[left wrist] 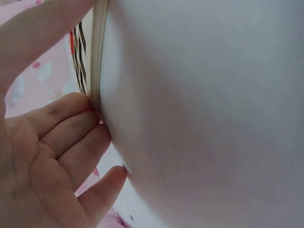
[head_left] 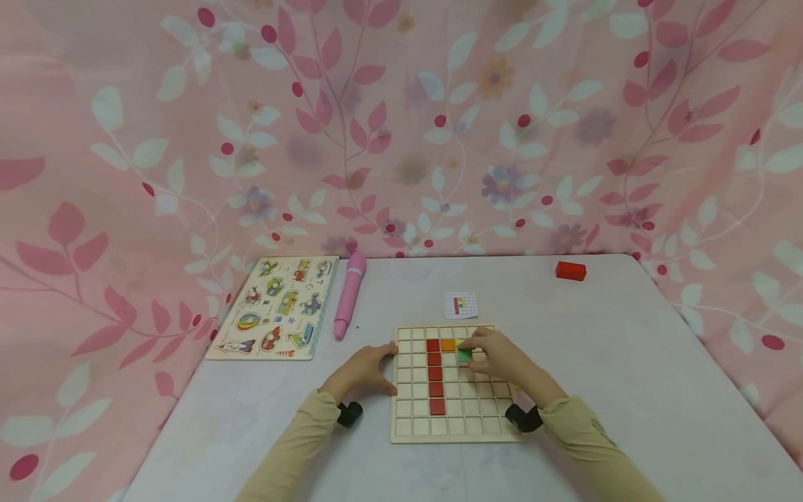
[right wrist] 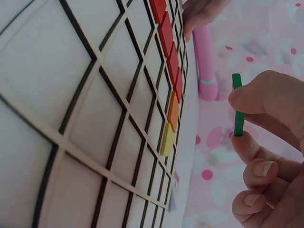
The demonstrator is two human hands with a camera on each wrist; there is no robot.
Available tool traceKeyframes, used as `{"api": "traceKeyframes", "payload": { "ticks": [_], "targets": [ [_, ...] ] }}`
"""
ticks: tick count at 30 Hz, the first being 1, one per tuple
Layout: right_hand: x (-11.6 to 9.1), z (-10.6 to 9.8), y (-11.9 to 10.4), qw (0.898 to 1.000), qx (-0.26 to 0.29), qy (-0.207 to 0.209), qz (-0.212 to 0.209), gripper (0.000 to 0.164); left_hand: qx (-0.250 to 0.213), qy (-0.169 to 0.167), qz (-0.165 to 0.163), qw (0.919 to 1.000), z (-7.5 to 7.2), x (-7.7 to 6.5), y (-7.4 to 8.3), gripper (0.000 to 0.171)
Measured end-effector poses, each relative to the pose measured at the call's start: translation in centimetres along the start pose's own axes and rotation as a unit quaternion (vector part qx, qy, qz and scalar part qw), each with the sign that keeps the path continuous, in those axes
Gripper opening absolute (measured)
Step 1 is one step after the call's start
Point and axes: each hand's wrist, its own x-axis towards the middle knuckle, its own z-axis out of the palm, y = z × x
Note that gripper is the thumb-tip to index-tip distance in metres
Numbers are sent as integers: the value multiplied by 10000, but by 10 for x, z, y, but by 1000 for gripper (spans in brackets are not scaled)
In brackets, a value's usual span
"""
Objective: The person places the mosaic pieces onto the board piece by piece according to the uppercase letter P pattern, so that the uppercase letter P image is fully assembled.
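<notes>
A wooden grid board (head_left: 414, 427) lies flat on the table. Down one of its columns runs a line of several red square tiles (head_left: 436, 406). An orange tile (head_left: 448, 346) sits beside the top red one, followed by a yellow tile (right wrist: 166, 140) that the right hand partly covers in the head view. My right hand (head_left: 502, 357) pinches a green square tile (right wrist: 238, 124) between thumb and fingertips, above the board. At the board's left edge rests my left hand (head_left: 365, 368), fingers and thumb spread along the side, fingertips touching the rim (left wrist: 96, 61).
Behind the board lies a small pattern card (head_left: 461, 305). A picture puzzle board (head_left: 263, 314) and a pink stick-shaped object (head_left: 349, 296) are at the back left. Toward the back right sits a red block (head_left: 571, 270). A pink floral curtain (head_left: 401, 125) hangs behind the table.
</notes>
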Motion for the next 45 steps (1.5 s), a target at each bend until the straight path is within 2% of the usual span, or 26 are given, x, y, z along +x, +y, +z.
{"api": "traceKeyframes", "payload": {
  "ticks": [6,12,18,24,31,36,45],
  "targets": [
    [4,8,-3,9997,196,-36,-159,26,172,-56,-64,9998,-2,3,2,82],
    [6,18,-4,9991,266,-319,119,22,114,-96,-87,9999,-1,3,2,82],
    [8,24,-5,9986,338,-402,99,19,125,-81,-146,9998,-2,4,2,84],
    [10,27,-3,9985,296,-456,90,18,193,-66,-89,9998,-2,5,2,84],
    [11,30,-1,9966,296,-713,277,17,150,-68,-76,9998,-1,4,2,83],
    [10,31,-2,9948,478,-811,378,18,134,-52,-49,9999,0,3,1,83],
    [10,34,-2,9952,516,-783,264,20,17,-47,-114,9999,-1,1,1,82]
  ]
}}
